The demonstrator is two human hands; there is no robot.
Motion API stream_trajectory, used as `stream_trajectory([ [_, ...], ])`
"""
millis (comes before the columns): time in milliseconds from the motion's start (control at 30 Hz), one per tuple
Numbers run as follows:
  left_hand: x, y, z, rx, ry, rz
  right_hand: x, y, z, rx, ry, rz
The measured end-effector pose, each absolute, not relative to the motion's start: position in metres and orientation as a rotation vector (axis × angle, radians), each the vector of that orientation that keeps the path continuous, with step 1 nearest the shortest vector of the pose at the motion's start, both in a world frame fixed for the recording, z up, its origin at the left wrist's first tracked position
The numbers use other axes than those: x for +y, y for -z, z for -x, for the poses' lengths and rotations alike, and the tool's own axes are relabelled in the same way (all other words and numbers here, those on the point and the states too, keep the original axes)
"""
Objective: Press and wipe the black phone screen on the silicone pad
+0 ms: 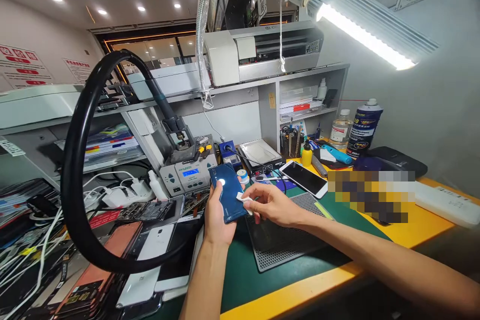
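A dark blue phone, its glossy back facing me, rests in my left hand, whose fingers wrap round its left edge and lower end. My right hand pinches a small white wipe between thumb and fingertips. That wipe touches the right side of the phone's back. Both hands are above a grey perforated mat lying on a green work surface.
Left, a thick black hose loops past several phones and a blue-lit control station. A white phone, a yellow bottle and a spray can stand or lie to the right. Overhead hangs a lit lamp.
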State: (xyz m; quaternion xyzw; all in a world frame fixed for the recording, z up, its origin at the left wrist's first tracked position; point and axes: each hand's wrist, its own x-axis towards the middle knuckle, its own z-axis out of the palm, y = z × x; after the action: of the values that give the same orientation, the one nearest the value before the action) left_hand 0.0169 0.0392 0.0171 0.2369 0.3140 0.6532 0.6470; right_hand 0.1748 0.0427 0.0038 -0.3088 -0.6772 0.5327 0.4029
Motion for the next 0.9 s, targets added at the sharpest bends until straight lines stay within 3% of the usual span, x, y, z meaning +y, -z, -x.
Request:
stream_trajectory([
  [367,0.036,-0.019,-0.019,0.794,-1.528,-0.563,0.046,0.010,-0.168,-1.503,-1.439,0.811],
  [600,0.035,-0.016,-0.022,0.838,-1.599,-0.592,0.037,0.011,-0.168,-1.580,-1.268,0.902],
  [900,0.033,-0.018,-0.027,0.989,-1.548,-0.594,0.048,-0.006,-0.189,-1.612,-1.610,0.950],
])
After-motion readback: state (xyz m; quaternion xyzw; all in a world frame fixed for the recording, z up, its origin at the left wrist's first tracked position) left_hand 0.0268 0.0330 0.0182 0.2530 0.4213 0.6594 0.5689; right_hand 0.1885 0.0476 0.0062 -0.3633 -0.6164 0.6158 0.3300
